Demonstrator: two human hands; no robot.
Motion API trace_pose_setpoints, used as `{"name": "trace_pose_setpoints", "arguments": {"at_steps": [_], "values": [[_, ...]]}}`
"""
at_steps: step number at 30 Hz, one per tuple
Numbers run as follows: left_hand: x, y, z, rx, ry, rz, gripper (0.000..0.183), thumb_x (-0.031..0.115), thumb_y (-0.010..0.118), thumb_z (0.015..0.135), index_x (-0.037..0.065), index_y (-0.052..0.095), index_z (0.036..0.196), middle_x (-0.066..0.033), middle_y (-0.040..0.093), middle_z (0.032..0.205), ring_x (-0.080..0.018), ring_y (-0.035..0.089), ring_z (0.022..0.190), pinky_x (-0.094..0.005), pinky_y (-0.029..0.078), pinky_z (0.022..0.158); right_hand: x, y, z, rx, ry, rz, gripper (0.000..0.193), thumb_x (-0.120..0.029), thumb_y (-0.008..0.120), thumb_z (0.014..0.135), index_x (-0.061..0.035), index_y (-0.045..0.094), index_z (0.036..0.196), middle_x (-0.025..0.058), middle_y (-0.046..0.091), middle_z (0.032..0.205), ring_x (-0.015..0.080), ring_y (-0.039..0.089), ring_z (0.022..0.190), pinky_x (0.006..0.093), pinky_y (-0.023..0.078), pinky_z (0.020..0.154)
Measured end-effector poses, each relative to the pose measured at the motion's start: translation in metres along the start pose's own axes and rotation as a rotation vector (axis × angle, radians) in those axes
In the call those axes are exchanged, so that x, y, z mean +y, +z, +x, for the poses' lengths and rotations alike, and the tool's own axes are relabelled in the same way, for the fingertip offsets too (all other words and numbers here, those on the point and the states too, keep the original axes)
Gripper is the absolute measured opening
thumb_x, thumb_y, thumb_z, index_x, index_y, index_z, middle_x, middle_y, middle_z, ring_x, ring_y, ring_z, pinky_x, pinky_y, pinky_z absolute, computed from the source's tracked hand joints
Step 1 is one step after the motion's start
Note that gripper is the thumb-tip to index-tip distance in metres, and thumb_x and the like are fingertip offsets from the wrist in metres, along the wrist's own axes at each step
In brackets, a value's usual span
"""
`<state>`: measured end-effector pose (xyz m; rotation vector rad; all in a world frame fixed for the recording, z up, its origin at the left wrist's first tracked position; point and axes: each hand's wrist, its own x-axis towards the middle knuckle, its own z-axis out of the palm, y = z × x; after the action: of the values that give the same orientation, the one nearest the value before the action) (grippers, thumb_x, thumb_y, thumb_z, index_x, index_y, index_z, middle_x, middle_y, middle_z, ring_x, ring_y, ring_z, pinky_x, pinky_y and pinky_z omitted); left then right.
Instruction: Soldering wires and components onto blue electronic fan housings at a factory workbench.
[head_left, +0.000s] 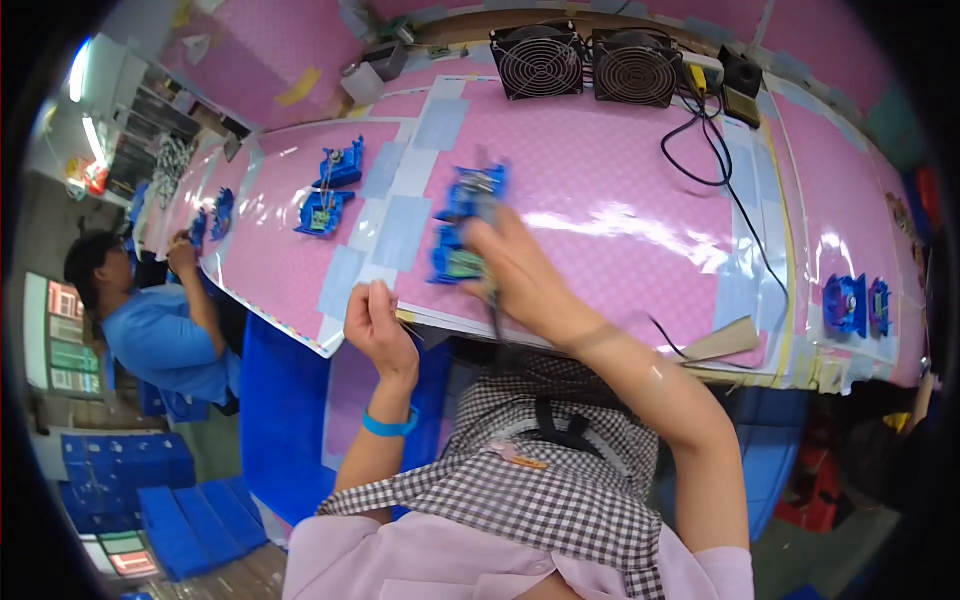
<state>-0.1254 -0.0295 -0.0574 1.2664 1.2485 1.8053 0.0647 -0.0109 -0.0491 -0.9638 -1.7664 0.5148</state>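
My right hand point(520, 275) reaches over the pink work surface, its fingers closed round a grey, elongated tool point(488, 208) smeared by motion. A dark cord runs down below that hand. Directly beside it lie two joined blue plastic housings, the upper one point(470, 190) blurred and the lower one point(445, 255) showing a green circuit board. My left hand point(378, 325) is closed near the table's front edge, left of the housings. A thin strand seems to come out by its fingers, but what they pinch is too small to name. A light-blue band circles my left wrist.
Two black fans point(541, 65) stand at the back, with a yellow-handled tool point(698, 80) and black cable point(720, 150) to their right. More blue housings point(322, 212) lie left, others point(846, 305) far right. A co-worker point(155, 315) in blue works at far left.
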Motion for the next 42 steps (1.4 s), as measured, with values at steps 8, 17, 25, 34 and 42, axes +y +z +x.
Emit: {"name": "trace_pose_setpoints", "arguments": {"at_steps": [8, 17, 25, 34, 42], "values": [[-0.011, -0.011, 0.004, -0.149, -0.46, -0.098, 0.031, 0.024, 0.048, 0.101, -0.002, 0.065, 0.1, -0.002, 0.059, 0.081, -0.0016, 0.033, 0.053, -0.0207, 0.026, 0.049, -0.044, -0.036, 0.016, 0.17, -0.041, -0.08, 0.033, -0.013, 0.08, 0.075, -0.0034, 0.049, 0.085, 0.0152, 0.063, 0.088, 0.0309, 0.062, 0.071, 0.0364, 0.05, 0.062], [-0.053, -0.058, 0.115, 0.009, -0.773, -0.563, 0.04, 0.016, 0.044, 0.1, 0.012, 0.046, 0.139, -0.0149, 0.055, 0.13, -0.0057, 0.027, 0.039, -0.0181, 0.025, 0.034, -0.022, -0.229, -0.129, 1.004, 0.305, -0.558, 0.026, 0.003, 0.071, 0.082, -0.004, 0.046, 0.086, 0.0211, 0.068, 0.109, 0.0216, 0.068, 0.095, 0.0297, 0.052, 0.082], [-0.038, 0.003, 0.06, -0.183, -0.734, -0.859, 0.026, 0.021, 0.048, 0.1, -0.001, 0.058, 0.11, 0.0005, 0.041, 0.063, -0.0077, 0.027, 0.045, -0.0233, 0.026, 0.044, -0.007, -0.36, -0.233, 0.97, 0.585, -1.047, 0.03, -0.009, 0.077, 0.077, -0.0037, 0.048, 0.084, 0.011, 0.054, 0.07, 0.0162, 0.053, 0.065, 0.0312, 0.044, 0.063], [0.053, 0.165, -0.063, -0.893, 0.495, 0.251, 0.033, -0.001, 0.072, 0.077, 0.004, 0.065, 0.109, -0.0022, 0.048, 0.077, -0.0117, 0.042, 0.065, -0.0269, 0.034, 0.057, -0.001, -0.213, -0.132, 0.77, 0.434, -0.555, 0.014, -0.006, 0.069, 0.082, -0.0023, 0.063, 0.094, 0.0085, 0.06, 0.068, 0.0178, 0.062, 0.063, 0.0306, 0.049, 0.062], [0.016, 0.148, -0.038, -0.937, 0.532, 0.461, 0.039, 0.003, 0.072, 0.077, 0.0, 0.062, 0.115, -0.0145, 0.056, 0.087, -0.0309, 0.056, 0.078, -0.0395, 0.043, 0.066, 0.002, -0.378, -0.193, 1.168, 0.635, -1.423, 0.021, -0.021, 0.073, 0.081, -0.0088, 0.057, 0.088, 0.0118, 0.066, 0.078, 0.0347, 0.064, 0.07, 0.0433, 0.048, 0.062]]}}
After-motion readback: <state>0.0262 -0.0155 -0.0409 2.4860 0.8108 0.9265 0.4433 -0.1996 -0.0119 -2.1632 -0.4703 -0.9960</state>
